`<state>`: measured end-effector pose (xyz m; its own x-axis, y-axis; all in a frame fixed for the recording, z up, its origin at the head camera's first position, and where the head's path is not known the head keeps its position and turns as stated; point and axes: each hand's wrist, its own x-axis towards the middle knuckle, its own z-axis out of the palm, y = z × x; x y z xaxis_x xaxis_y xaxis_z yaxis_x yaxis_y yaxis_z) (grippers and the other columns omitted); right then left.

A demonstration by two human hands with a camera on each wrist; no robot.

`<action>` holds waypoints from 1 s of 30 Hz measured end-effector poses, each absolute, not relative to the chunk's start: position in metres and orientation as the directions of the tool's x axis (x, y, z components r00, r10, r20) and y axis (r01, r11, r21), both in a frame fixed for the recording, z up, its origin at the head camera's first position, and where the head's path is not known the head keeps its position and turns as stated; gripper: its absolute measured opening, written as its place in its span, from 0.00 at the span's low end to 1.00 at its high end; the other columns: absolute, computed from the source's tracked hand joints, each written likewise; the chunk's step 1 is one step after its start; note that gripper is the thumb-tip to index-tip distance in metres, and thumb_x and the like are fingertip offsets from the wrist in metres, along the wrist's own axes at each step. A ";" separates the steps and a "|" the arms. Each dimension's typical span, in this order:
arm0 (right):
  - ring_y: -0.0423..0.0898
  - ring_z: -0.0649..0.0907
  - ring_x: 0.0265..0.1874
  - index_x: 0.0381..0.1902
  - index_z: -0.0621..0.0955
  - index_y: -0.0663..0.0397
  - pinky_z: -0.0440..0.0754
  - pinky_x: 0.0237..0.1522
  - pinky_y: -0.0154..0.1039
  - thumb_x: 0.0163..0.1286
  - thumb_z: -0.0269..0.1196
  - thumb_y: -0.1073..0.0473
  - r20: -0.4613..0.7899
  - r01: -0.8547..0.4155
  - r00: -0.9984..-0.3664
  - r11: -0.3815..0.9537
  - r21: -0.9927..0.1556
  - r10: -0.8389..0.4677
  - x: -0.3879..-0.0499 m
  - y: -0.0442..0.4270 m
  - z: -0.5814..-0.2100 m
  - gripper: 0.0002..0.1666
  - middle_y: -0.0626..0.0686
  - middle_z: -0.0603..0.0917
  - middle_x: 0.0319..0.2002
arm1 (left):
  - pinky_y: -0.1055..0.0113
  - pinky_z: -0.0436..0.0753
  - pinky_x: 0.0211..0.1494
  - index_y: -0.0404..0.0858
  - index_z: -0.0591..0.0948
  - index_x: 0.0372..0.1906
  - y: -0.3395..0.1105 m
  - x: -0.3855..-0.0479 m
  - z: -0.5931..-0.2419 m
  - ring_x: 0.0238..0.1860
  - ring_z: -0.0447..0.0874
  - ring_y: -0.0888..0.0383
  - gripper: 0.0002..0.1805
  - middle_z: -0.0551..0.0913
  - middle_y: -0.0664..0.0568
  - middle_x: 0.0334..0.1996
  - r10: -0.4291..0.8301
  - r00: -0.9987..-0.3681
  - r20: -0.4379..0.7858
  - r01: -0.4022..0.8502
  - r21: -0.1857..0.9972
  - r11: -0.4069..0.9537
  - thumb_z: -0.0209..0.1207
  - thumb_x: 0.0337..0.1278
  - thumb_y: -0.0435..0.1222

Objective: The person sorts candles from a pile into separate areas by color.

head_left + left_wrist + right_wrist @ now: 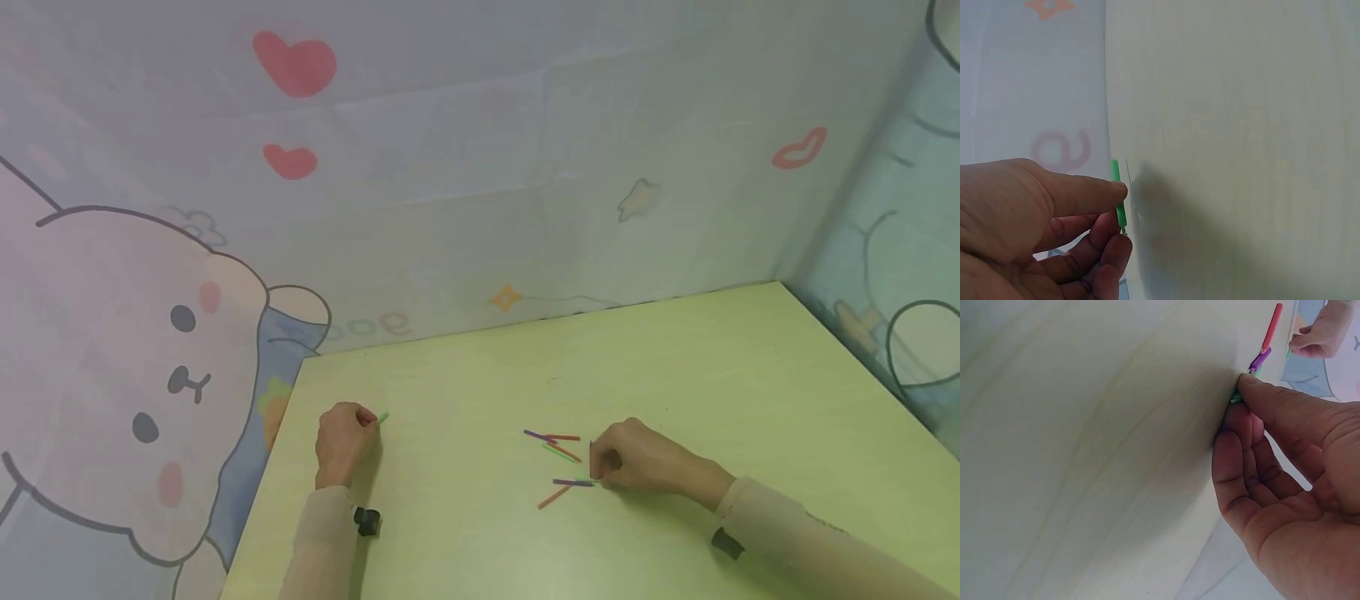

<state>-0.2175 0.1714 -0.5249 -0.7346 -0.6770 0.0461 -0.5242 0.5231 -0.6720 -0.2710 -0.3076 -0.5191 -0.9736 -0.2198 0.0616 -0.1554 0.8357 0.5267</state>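
Between its thumb and fingers my left hand (347, 442) pinches a short green stick (1119, 194), raised over the left part of the table. In the left wrist view the stick has a thin, pale lower end. My right hand (637, 458) is low at the table, thumb and fingertips together on another green stick (1235, 398), mostly hidden by the fingers. Right beside those fingertips lies a purple stick (572, 482), with a red stick (554, 497) touching its left side.
Beyond these, a small loose pile holds a purple stick (536, 435), a green stick (558, 453) and red sticks (564, 437). The pale yellow-green table (450, 533) meets a cartoon-printed cloth (465, 200) at its back edge.
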 end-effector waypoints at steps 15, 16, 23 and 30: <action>0.31 0.81 0.30 0.31 0.90 0.46 0.84 0.36 0.32 0.63 0.75 0.75 0.044 -0.510 -0.739 0.517 -0.688 -0.672 -0.215 0.171 -0.524 0.15 0.39 0.90 0.32 | 0.51 0.87 0.37 0.35 0.93 0.37 -0.318 -0.274 -0.538 0.34 0.88 0.49 0.05 0.90 0.46 0.34 -0.210 -0.975 0.075 -0.135 0.554 0.822 0.67 0.67 0.30; 0.31 0.81 0.31 0.31 0.90 0.46 0.84 0.36 0.32 0.63 0.75 0.74 0.042 -0.510 -0.740 0.519 -0.686 -0.672 -0.215 0.171 -0.524 0.15 0.39 0.90 0.32 | 0.52 0.87 0.37 0.35 0.93 0.37 -0.318 -0.275 -0.538 0.34 0.88 0.50 0.05 0.90 0.47 0.34 -0.212 -0.974 0.074 -0.138 0.552 0.822 0.68 0.67 0.30; 0.31 0.81 0.31 0.31 0.90 0.47 0.84 0.37 0.33 0.63 0.76 0.75 0.038 -0.507 -0.744 0.527 -0.682 -0.667 -0.215 0.171 -0.523 0.15 0.38 0.89 0.32 | 0.52 0.85 0.35 0.33 0.92 0.39 -0.309 -0.270 -0.525 0.35 0.88 0.48 0.05 0.90 0.45 0.34 -0.228 -0.973 0.042 -0.171 0.535 0.827 0.68 0.69 0.29; 0.31 0.81 0.31 0.31 0.89 0.46 0.85 0.37 0.33 0.62 0.76 0.75 0.040 -0.502 -0.747 0.523 -0.689 -0.664 -0.216 0.170 -0.523 0.16 0.37 0.89 0.32 | 0.51 0.86 0.37 0.34 0.92 0.39 -0.310 -0.273 -0.524 0.36 0.88 0.48 0.05 0.90 0.46 0.34 -0.239 -0.970 0.037 -0.182 0.537 0.824 0.67 0.67 0.29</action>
<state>-0.2162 0.1703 -0.5232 -0.7469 -0.6637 0.0403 -0.5019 0.5230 -0.6889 -0.2725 -0.3103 -0.5244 -0.9704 -0.2387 0.0370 -0.1822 0.8240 0.5365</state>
